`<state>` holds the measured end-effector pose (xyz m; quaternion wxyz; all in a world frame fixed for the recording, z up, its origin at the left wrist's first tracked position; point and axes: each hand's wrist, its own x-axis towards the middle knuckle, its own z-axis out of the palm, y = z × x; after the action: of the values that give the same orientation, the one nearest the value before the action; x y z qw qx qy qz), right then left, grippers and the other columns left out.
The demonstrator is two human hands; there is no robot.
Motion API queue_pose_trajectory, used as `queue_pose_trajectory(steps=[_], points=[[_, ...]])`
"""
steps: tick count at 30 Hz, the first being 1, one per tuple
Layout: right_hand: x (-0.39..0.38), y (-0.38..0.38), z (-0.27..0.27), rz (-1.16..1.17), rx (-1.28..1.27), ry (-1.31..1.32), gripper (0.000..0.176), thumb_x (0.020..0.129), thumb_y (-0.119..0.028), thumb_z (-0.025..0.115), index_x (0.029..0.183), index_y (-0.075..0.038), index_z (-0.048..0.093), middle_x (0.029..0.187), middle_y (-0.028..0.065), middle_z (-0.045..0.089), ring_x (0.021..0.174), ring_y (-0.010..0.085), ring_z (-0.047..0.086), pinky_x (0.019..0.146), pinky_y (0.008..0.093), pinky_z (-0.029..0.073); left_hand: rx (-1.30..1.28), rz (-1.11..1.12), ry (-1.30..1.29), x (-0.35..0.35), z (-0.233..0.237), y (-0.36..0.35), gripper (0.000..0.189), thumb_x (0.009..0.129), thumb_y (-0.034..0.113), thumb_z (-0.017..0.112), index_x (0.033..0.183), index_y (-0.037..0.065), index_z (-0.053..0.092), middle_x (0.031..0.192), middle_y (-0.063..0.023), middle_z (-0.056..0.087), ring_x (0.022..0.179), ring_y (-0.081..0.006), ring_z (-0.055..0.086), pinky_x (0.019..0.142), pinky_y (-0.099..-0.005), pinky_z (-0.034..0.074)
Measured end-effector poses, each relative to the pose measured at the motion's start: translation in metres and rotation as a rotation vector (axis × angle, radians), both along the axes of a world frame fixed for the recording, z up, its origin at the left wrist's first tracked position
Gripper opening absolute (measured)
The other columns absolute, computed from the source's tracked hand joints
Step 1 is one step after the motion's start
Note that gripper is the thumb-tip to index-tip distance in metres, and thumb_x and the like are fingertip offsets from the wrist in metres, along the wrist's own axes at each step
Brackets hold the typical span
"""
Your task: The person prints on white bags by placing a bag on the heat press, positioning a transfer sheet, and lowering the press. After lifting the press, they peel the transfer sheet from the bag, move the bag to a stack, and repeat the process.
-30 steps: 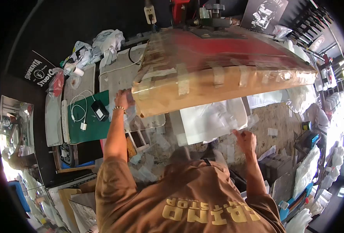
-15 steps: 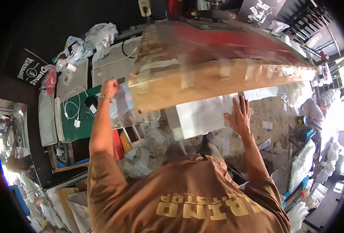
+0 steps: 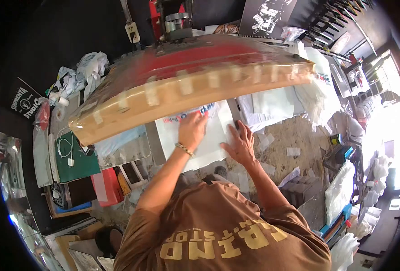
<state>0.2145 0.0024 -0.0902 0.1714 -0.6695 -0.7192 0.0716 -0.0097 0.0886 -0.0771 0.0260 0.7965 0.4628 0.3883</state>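
My left hand [image 3: 193, 130] reaches under the raised edge of a wide screen-printing frame [image 3: 182, 88], which is covered in brown tape with a red area on top. Its fingers are closed on a thin white plastic bag [image 3: 211, 109] with red and blue lettering; the fingertips are slightly blurred. The bag lies on a white board [image 3: 173, 140] beneath the frame. My right hand [image 3: 240, 145] rests at the board's right edge with fingers spread. The frame hides the far part of the board.
White plastic bags and sheets [image 3: 274, 101] lie to the right of the board. Left of it is a grey platen [image 3: 132, 149] with plastic on it, and a green mat [image 3: 78, 162] with a white cable [image 3: 70, 153]. Paper scraps [image 3: 293, 151] litter the worn surface below.
My left hand has moved right from the left-hand platen to the bag on the white board. The view has shifted, and the frame appears farther left. My right hand stays by the board's right edge.
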Motion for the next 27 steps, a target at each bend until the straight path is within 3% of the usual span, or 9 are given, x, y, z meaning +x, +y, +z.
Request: queue_pose_trajectory(steps=[2,5,7,9,13,20,27], points=[[0.011,0.005,0.002,0.072,-0.009,0.076,0.077,0.08,-0.055,0.074,0.145,-0.02,0.052,0.154,0.0208,0.034,0.137,0.0451,0.032,0.11,0.0586,0.031,0.039,0.107,0.133,0.021,-0.025,-0.011,0.019,0.086,0.019,0.069,0.103,0.012,0.07,0.103,-0.0079,0.062,0.1,-0.0295,0.06,0.086,-0.0475,0.045],[0.021,0.01,0.006,0.099,0.023,0.158,0.066,0.077,-0.047,0.08,0.133,-0.017,0.062,0.147,0.0192,0.04,0.131,0.043,0.038,0.108,0.057,0.033,-0.18,0.069,0.072,0.02,-0.008,-0.018,0.028,0.085,0.028,0.072,0.107,0.011,0.069,0.118,-0.0104,0.059,0.112,-0.0319,0.054,0.092,-0.0523,0.041],[0.026,0.024,0.006,0.135,0.09,0.213,0.054,0.076,-0.039,0.083,0.122,-0.014,0.069,0.143,0.019,0.043,0.127,0.043,0.041,0.105,0.0558,0.036,-0.136,0.13,0.102,0.017,-0.012,-0.006,0.034,0.085,0.032,0.072,0.112,0.011,0.068,0.123,-0.0117,0.058,0.116,-0.0346,0.053,0.097,-0.0534,0.039],[0.03,0.042,-0.002,0.151,0.107,0.238,0.053,0.076,-0.037,0.082,0.121,-0.014,0.069,0.142,0.0192,0.044,0.126,0.0432,0.043,0.104,0.0553,0.037,-0.067,0.176,0.181,0.011,-0.024,0.004,0.044,0.087,0.033,0.071,0.123,0.01,0.064,0.14,-0.0154,0.052,0.13,-0.0409,0.046,0.109,-0.0566,0.033],[0.029,0.071,-0.004,0.183,0.119,0.312,0.053,0.082,-0.033,0.079,0.129,-0.016,0.064,0.15,0.0222,0.037,0.13,0.0442,0.042,0.105,0.0545,0.037,-0.128,0.076,0.211,0.002,-0.028,0.016,0.045,0.089,0.032,0.067,0.129,0.011,0.061,0.151,-0.0144,0.046,0.138,-0.042,0.04,0.111,-0.0601,0.03],[0.03,0.087,-0.009,0.367,0.113,0.21,0.053,0.09,-0.033,0.07,0.141,-0.031,0.058,0.161,0.022,0.02,0.139,0.0459,0.032,0.108,0.0582,0.033,-0.159,0.101,0.215,0.002,-0.028,0.018,0.046,0.09,0.032,0.066,0.131,0.012,0.059,0.152,-0.0135,0.045,0.141,-0.0395,0.038,0.115,-0.0601,0.027],[0.027,0.091,-0.011,0.367,0.087,0.148,0.049,0.091,-0.036,0.068,0.139,-0.03,0.059,0.162,0.0214,0.02,0.14,0.0464,0.029,0.11,0.0591,0.031,-0.176,0.122,0.179,0.003,-0.014,0.014,0.046,0.091,0.032,0.066,0.131,0.011,0.059,0.151,-0.0138,0.045,0.142,-0.0375,0.038,0.115,-0.0594,0.027]])
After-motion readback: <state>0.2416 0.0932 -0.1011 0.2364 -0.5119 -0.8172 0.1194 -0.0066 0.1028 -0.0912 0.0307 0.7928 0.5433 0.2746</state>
